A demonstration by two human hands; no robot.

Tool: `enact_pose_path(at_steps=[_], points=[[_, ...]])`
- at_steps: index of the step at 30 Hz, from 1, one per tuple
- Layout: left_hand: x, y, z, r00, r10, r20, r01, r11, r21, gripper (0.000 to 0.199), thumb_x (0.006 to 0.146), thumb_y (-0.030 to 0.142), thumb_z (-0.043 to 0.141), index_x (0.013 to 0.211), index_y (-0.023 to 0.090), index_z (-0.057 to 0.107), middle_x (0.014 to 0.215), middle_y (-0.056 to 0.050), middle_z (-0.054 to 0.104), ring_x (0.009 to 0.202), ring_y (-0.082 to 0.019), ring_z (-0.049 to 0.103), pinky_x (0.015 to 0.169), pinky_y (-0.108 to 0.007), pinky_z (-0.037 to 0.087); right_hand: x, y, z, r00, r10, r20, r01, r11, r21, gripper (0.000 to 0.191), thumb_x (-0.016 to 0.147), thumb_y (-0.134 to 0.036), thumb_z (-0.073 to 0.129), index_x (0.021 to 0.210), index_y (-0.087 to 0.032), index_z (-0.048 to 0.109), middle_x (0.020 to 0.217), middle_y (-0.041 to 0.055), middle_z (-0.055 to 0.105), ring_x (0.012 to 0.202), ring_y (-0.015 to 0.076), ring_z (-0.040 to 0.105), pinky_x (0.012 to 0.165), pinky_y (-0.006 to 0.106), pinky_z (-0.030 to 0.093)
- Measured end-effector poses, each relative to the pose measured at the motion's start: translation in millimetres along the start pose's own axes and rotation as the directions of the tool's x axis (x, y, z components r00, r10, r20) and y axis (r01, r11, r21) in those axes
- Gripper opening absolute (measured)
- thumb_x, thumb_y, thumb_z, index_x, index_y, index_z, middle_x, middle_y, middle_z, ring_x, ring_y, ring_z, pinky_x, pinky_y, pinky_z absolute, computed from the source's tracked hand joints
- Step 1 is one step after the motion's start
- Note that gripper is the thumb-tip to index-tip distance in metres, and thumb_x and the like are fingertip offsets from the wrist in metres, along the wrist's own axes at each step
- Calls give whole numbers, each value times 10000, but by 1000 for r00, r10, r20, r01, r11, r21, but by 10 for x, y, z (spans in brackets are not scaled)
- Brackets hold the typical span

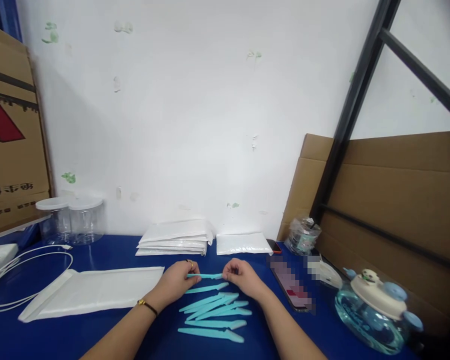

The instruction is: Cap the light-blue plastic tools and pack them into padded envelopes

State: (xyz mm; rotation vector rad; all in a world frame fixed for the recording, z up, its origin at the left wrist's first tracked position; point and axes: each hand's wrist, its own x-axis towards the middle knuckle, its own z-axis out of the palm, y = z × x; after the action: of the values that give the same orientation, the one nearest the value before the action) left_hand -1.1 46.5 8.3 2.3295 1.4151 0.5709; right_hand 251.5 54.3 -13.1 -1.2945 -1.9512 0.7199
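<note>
A thin teal eyebrow razor (209, 276) is stretched level between my two hands above the blue table. My left hand (178, 281) pinches its left end between thumb and fingers. At the other end, the fingertips of my right hand (243, 276) are closed on the tip. Several more teal eyebrow razors (210, 332) lie below my hands, roughly side by side, some crossing in the middle. To the left of my left hand, a white padded envelope (97, 290) lies flat.
A stack of white envelopes (172, 240) and another white envelope (243, 244) lie by the wall. On the right are a phone (291, 286), a wrapped jar (303, 237) and a rounded blue bottle (371, 315). Clear lidded jars (86, 222) and a white cable (26, 300) are left.
</note>
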Motion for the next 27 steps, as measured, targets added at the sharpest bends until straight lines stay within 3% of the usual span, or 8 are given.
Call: enact_pose_path(at_steps=[3, 7, 10, 12, 14, 17, 21, 27], points=[[32, -107, -84, 996, -57, -75, 63, 995, 80, 153, 792, 320, 500, 787, 212, 608, 793, 5, 644, 757, -158, 566, 648, -231, 348, 42, 143, -101, 994, 55, -98, -64, 994, -84, 77, 737, -221, 618, 732, -152, 655, 688, 3, 604, 602, 111, 496, 556, 203, 365], [66, -292, -105, 996, -57, -72, 70, 981, 181, 156, 802, 288, 508, 862, 243, 645, 904, -5, 662, 880, -181, 578, 740, -252, 366, 54, 266, -172, 987, 103, -126, -118, 985, -123, 54, 698, -203, 649, 691, -150, 655, 652, 7, 593, 592, 123, 503, 551, 214, 366], [70, -327, -66, 989, -51, -137, 80, 974, 212, 280, 782, 270, 544, 1053, 265, 614, 1047, -24, 633, 1004, -205, 545, 836, -286, 360, 16, 195, -164, 990, 47, -135, -69, 985, -161, 89, 676, -212, 688, 756, -175, 673, 781, 17, 598, 678, 135, 523, 622, 229, 390], [52, -281, -40, 984, -29, -175, 61, 981, 184, 319, 775, 296, 559, 1090, 258, 591, 1086, -36, 612, 1019, -208, 532, 856, -294, 359, -20, 103, -141, 996, -34, -80, 19, 983, -185, 114, 701, -268, 691, 796, -206, 682, 859, 19, 584, 763, 149, 531, 683, 239, 398], [20, -199, -14, 989, 24, -143, -5, 991, 131, 264, 781, 365, 557, 1013, 252, 611, 1038, -29, 614, 969, -199, 542, 830, -285, 370, -51, 22, -109, 996, -92, 20, 94, 973, -209, 147, 697, -324, 710, 808, -231, 686, 880, 14, 574, 838, 167, 528, 736, 254, 397], [-18, -83, 42, 995, 98, -21, -96, 992, 78, 219, 759, 421, 574, 896, 259, 627, 927, 4, 618, 884, -181, 554, 774, -267, 371, -66, -36, -55, 989, -87, 118, 113, 965, -237, 165, 657, -321, 749, 777, -232, 678, 875, 5, 567, 895, 184, 517, 781, 270, 385], [14, -30, 123, 995, 62, 83, -67, 996, 61, 123, 748, 316, 561, 818, 240, 628, 831, 21, 616, 797, -150, 564, 697, -235, 361, -41, -35, -8, 986, -74, 148, 102, 976, -193, 117, 667, -282, 746, 710, -207, 667, 841, 2, 561, 874, 173, 522, 763, 254, 388], [86, -107, 37, 1000, 5, 28, -8, 996, 91, 88, 740, 265, 551, 756, 240, 634, 792, 29, 632, 784, -145, 571, 674, -232, 346, -1, 45, -83, 988, -123, 90, 132, 987, -92, 68, 658, -199, 740, 669, -190, 674, 819, 0, 555, 757, 136, 530, 650, 218, 399]])
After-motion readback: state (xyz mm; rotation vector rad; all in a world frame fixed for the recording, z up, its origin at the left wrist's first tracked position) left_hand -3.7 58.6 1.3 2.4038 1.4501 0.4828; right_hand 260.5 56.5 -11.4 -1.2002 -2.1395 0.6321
